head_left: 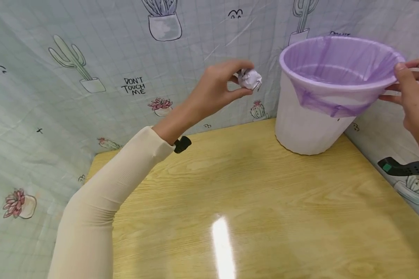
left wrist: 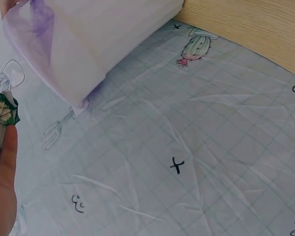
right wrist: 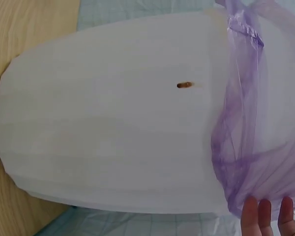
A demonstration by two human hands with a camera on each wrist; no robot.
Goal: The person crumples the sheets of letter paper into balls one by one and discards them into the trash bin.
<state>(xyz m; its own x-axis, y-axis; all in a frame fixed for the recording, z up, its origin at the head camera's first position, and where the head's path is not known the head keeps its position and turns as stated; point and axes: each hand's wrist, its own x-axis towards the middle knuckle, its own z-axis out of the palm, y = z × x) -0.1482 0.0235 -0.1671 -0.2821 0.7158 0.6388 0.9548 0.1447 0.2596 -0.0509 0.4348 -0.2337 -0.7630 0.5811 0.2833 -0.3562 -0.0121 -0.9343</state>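
My left hand (head_left: 223, 83) pinches a crumpled ball of paper (head_left: 250, 79) between thumb and fingers, in the air left of the bin. A patch of green shows on the paper ball (left wrist: 5, 109) in the left wrist view. The white trash bin (head_left: 305, 124) stands upright on the table, lined with a thin purple bag (head_left: 335, 100) folded over its rim. My right hand (head_left: 417, 89) grips the bin's right rim through the bag, thumb on top and fingers below. In the right wrist view, several fingertips (right wrist: 250, 216) lie against the purple plastic.
The bin stands at the back right of the wooden table (head_left: 230, 186). Behind and beside it hangs a sheet (head_left: 108, 97) printed with cacti and lettering. A brown mark (right wrist: 185, 85) shows on the bin's side.
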